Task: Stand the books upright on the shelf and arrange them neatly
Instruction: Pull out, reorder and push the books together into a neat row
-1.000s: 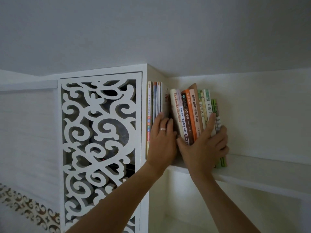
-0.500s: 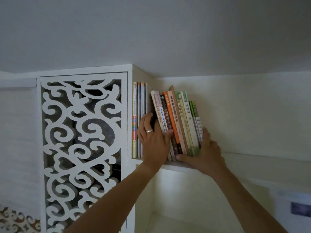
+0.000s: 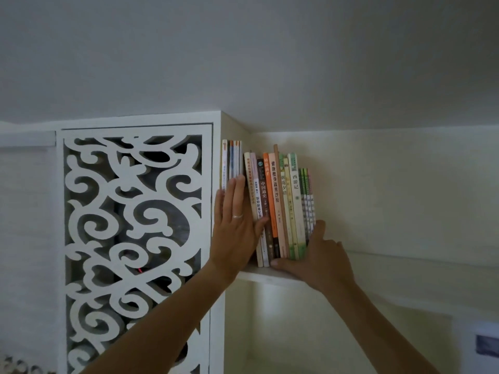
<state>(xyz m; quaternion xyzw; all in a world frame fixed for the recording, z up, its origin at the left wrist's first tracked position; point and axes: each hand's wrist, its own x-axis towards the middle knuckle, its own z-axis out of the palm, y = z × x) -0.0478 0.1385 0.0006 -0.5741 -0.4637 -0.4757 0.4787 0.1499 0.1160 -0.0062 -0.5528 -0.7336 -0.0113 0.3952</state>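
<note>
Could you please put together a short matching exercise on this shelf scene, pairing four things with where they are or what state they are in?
Things:
1. left hand
2. right hand
3. thin tall books
4. orange-spined book

Places or states:
A. upright against the left wall of the shelf
B. flat, straight fingers pressed on the spines, wearing a ring
C. inside the leaning group of books
D. at the foot of the group, on its right side

Pairs: 1-B, 2-D, 3-A, 4-C
</note>
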